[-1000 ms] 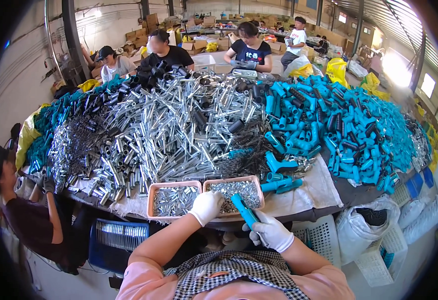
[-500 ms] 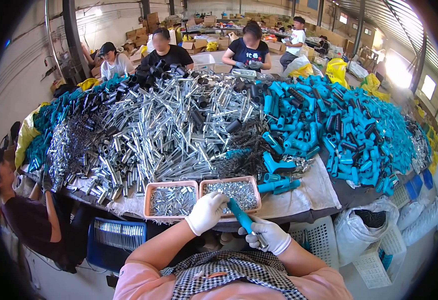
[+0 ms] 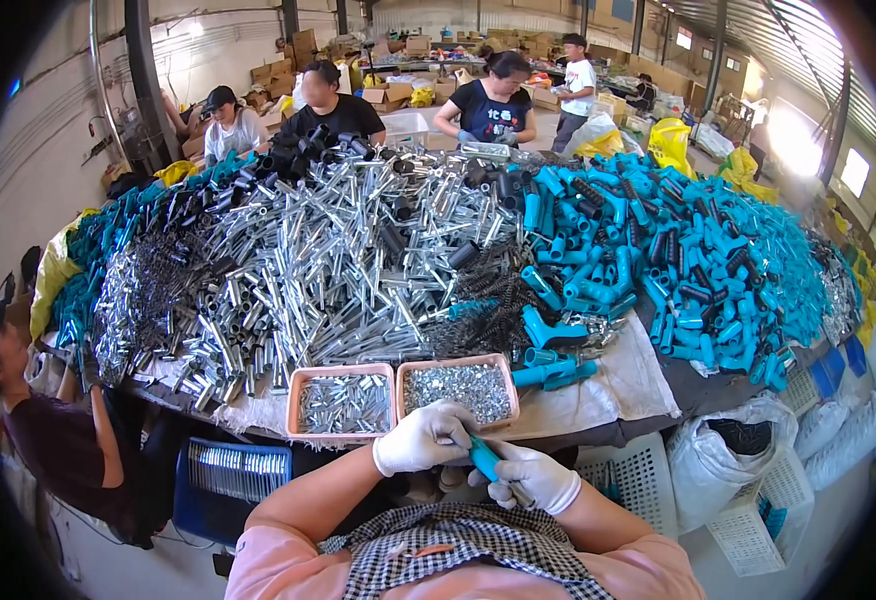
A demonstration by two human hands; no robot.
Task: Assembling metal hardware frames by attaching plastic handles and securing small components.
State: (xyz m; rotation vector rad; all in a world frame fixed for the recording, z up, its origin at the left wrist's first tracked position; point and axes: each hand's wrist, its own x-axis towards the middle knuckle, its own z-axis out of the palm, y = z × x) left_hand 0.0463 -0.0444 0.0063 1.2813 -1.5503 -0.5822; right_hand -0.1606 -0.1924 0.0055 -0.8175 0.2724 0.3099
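In front of my apron I hold a teal plastic handle (image 3: 484, 458), tilted with its upper end to the left. My right hand (image 3: 538, 476), in a white glove, is wrapped round its lower part, where a bit of metal shows past the fingers. The white-gloved left hand (image 3: 424, 437) is closed at the handle's upper end; its fingertips hide that end. Just beyond my hands are two pink trays: the left tray (image 3: 292, 405) holds small metal pins, the right tray (image 3: 514, 392) tiny shiny metal pieces.
A heap of metal tubes (image 3: 328, 250) covers the table's middle, with dark springs (image 3: 498, 290) and teal plastic parts (image 3: 598, 270) to the right. A blue crate (image 3: 183, 500) stands lower left, white baskets (image 3: 648, 480) and a white sack (image 3: 693, 470) lower right. People work around the table.
The handle has come lower and more of it is covered by my fingers. My left hand has moved slightly down and right, closer to my right hand.
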